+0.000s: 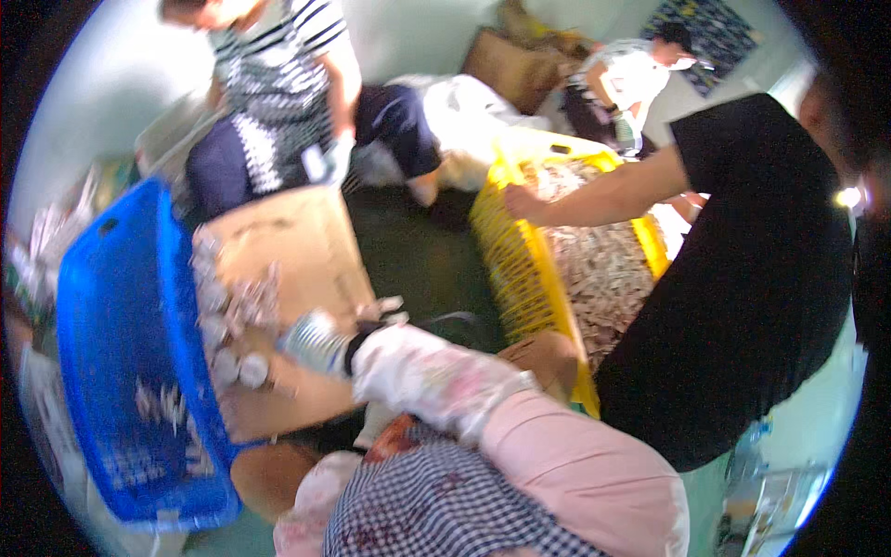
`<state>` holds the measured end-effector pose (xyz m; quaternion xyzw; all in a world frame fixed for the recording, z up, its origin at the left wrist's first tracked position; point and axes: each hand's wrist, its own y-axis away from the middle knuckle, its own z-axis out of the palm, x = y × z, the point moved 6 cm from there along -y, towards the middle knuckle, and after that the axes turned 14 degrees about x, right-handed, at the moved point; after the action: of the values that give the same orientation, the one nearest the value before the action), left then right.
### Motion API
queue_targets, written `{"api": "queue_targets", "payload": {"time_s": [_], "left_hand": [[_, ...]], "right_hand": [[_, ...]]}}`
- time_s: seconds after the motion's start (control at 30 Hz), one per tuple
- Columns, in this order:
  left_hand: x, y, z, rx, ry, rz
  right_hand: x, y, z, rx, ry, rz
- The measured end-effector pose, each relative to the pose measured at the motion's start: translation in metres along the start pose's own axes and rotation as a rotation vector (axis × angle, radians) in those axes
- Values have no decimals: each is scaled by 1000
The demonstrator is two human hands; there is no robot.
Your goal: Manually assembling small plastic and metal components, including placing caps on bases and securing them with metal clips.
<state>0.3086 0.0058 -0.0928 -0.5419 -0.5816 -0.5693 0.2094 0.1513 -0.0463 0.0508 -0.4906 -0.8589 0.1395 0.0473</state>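
My right hand, in a pale striped glove with a dark cuff and a floral sleeve above it, reaches over a brown cardboard sheet. It is smeared by motion, so I cannot make out its fingers or whether anything is in them. Left of it on the cardboard lie a heap of small pinkish-white pieces and several round whitish pieces. A pale piece shows just beyond the glove, blurred. Of my left arm only a floral sleeve shows low in the head view; the hand itself is hidden.
A blue plastic crate stands tilted at the left, a few pale bits inside. On the right, a co-worker in black leans over a yellow crate full of brownish-pink pieces, one hand at its rim. A person in stripes sits opposite; another sits farther back.
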Motion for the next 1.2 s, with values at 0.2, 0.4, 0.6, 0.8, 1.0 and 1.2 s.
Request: {"api": "queue_targets", "payload": {"time_s": [0.2,0.4,0.6,0.8,1.0,1.2], "left_hand": [[-8,-5,5,-46,-8,-82],[-20,-3,-5,-64,-28,-129],[-33,-1,9,-55,2,-251],[-4,12,-10,19,28,-18],[-29,2,-6,74,-47,-53],[-14,6,-11,49,-134,-105]], "right_hand": [[-25,3,16,-154,-2,-17],[-1,13,-10,-141,-456,329],[128,56,-63,290,-997,824],[280,87,-200,1077,-255,523],[240,126,-156,525,-989,1116],[211,124,-42,196,-815,896]]}}
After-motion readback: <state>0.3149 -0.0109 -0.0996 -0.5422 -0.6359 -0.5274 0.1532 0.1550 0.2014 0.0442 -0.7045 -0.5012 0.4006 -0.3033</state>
